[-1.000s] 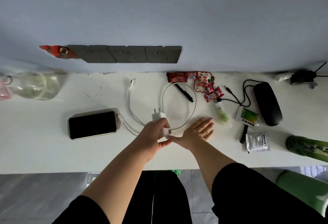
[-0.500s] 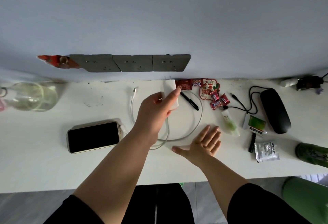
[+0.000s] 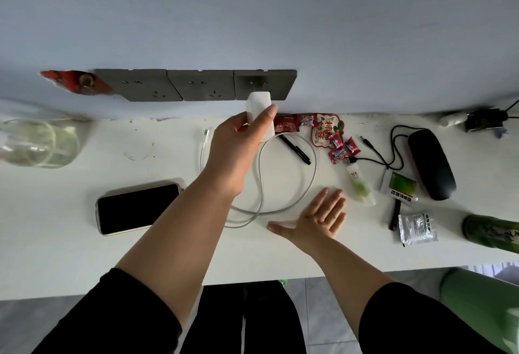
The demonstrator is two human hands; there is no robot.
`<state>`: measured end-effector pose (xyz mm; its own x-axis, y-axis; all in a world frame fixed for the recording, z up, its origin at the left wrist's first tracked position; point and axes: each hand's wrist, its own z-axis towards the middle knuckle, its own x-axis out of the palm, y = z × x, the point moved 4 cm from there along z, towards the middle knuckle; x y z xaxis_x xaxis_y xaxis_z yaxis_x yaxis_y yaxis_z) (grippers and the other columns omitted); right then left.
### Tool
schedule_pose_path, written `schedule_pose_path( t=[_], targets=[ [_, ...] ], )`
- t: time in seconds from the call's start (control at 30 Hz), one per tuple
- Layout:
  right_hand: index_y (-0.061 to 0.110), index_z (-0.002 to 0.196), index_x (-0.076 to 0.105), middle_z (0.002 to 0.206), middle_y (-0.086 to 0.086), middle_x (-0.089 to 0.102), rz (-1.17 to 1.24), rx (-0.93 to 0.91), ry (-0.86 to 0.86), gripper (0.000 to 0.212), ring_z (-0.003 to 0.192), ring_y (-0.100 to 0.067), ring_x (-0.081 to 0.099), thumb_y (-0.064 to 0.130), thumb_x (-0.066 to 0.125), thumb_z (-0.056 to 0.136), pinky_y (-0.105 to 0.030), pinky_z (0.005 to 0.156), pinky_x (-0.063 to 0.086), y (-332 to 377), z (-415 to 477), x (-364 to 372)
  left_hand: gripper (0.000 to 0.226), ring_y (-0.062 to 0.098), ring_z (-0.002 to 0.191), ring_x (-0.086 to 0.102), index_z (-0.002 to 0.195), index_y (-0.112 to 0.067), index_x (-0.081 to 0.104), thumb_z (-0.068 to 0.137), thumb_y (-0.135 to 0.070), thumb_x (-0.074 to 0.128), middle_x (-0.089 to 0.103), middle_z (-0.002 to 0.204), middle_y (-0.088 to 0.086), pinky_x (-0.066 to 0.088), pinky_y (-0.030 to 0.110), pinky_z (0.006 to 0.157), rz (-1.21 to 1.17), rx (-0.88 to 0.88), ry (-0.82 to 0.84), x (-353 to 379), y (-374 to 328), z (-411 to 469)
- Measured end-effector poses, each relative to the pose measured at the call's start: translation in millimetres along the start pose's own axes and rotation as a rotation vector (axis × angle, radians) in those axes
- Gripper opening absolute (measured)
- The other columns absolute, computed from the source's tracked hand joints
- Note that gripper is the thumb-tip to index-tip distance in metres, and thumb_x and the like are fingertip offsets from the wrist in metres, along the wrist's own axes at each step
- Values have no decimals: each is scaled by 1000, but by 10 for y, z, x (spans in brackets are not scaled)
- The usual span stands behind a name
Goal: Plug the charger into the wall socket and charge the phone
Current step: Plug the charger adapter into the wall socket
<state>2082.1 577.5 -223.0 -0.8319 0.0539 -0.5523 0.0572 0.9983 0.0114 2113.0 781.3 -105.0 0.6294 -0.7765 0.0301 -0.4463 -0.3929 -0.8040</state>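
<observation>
white counter [image 3: 70, 255] under a grey wall. left hand [image 3: 238, 146] has its grip closed round the charger [image 3: 258, 106], held right at the rightmost wall socket [image 3: 265, 84]. right hand [image 3: 317, 219] lies flat and empty, probably bracing. phone [image 3: 137, 207] waits left.

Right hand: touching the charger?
No, the right hand lies flat on the desk; only the left hand holds the charger.

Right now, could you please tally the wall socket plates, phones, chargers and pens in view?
Wall socket plates: 3
Phones: 1
Chargers: 1, held in left hand
Pens: 1
Total: 6
</observation>
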Motion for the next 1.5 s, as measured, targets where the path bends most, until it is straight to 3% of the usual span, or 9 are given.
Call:
schedule_pose_path(
  t=[0.13,0.2,0.33,0.5,0.8,0.97,1.07,1.23,1.5],
  targets=[
    [7,129,-45,140,-18,-50,28,-42,-65,152,137,-36,-39,91,53,49,-53,115,-15,-17,-65,-34,58,21,85,63,82,-10,72,56,-63,72,64,81,7,46,50,100,10,16,6,8,-44,-20],
    [11,134,-41,148,-16,-42,46,-71,-110,143,141,-32,-33,90,50,55,-56,116,-12,-43,-117,-61,50,22,86,65,78,-14,72,58,-60,73,67,79,5,48,48,100,15,8,2,11,-57,-22],
    [28,134,-42,143,-7,-46,6,-201,-149,135,141,-31,-32,86,53,58,-59,113,-13,73,-185,-72,27,26,92,69,66,-21,71,69,-48,74,69,76,3,51,43,99,-30,-37,12,14,-46,1],
    [41,137,-36,141,-10,-51,-74,-244,-98,130,139,-42,-33,78,63,61,-68,113,-3,273,-99,10,21,31,110,65,72,-17,68,80,-36,72,68,89,9,52,36,98,-108,-90,34,42,-53,7],
    [43,131,-42,138,-11,-53,-79,-224,-131,132,138,-42,-35,80,62,58,-68,110,-5,235,-19,76,20,32,112,64,78,-12,65,82,-30,71,66,100,15,52,34,97,-158,-117,68,35,-86,17],
    [43,133,-41,140,-11,-53,-73,-230,-127,132,136,-41,-37,79,62,59,-68,109,-8,227,3,88,15,30,111,65,80,-16,68,83,-30,70,69,106,17,54,27,86,-149,-115,88,-4,-97,34],
    [43,135,-39,140,-11,-53,-70,-232,-122,132,136,-41,-39,79,62,59,-68,109,-8,222,11,94,12,28,109,66,83,-17,68,84,-29,68,69,100,10,54,21,80,-142,-116,108,-20,-109,44],
    [43,134,-40,140,-10,-53,-68,-230,-118,131,136,-41,-39,80,61,59,-68,110,-8,221,3,93,21,22,91,70,80,-14,66,80,-34,72,70,102,14,56,30,88,-179,-179,86,2,-100,47],
    [43,134,-40,141,-11,-52,-70,-235,-114,130,136,-42,-38,80,60,59,-69,110,-8,226,-13,84,15,21,93,69,80,-18,68,80,-32,72,70,98,9,53,31,91,-183,-191,130,-15,-102,84]
  ],
)
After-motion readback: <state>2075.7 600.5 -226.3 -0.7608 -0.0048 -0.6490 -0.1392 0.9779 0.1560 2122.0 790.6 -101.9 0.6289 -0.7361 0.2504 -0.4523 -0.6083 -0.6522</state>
